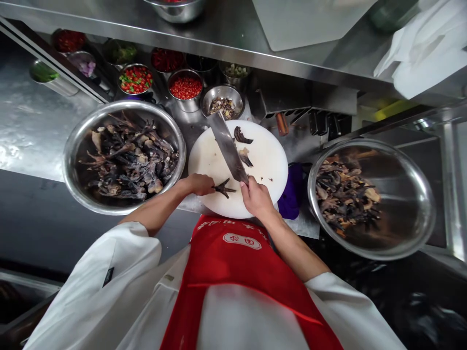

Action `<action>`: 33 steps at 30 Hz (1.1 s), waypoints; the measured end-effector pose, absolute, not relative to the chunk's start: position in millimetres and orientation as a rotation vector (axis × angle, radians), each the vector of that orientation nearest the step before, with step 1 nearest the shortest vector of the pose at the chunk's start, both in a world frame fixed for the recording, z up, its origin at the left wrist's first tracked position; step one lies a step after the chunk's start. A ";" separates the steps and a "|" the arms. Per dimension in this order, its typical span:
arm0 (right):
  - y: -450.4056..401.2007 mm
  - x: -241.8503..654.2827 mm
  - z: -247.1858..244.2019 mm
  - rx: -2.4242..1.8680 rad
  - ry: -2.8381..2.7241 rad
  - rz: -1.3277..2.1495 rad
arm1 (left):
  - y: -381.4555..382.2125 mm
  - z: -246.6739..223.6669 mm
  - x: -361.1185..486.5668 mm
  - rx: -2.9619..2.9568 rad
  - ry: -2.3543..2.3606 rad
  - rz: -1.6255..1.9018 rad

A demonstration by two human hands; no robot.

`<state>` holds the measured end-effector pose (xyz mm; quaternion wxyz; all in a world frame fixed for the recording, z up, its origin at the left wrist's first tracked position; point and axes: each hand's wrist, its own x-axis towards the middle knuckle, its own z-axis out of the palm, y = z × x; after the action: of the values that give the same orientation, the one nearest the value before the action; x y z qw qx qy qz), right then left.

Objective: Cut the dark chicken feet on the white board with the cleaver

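My left hand (201,184) is closed around one end of a dark chicken foot (224,188), whose toes spread over the round white cutting board (204,155). In my right hand (257,197) is the handle of a cleaver (229,148). Its broad blade points up and to the left across the board, apart from the foot. Two dark cut pieces lie right of the blade, an upper piece (242,135) and a lower piece (245,157). Small crumbs are scattered near the board's right side.
A large steel bowl (69,167) of dark chicken feet stands at left. Another steel bowl (408,194) with cut pieces is at right. Behind the board are several metal containers, including chopped red chillies (186,88). A knife rack (310,102) and steel shelf (219,46) lie beyond.
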<state>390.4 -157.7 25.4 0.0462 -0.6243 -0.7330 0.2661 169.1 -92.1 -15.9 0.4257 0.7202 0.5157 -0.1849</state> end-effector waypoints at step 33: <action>-262.2 446.0 8.5 -2.160 -2.380 1.225 | -205.2 -77.9 202.1 1.833 1.801 0.711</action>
<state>446.0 -262.2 8.5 -0.1486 -0.6210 -0.6844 0.3521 202.1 -205.2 -77.9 0.2354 0.6682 0.6564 0.2592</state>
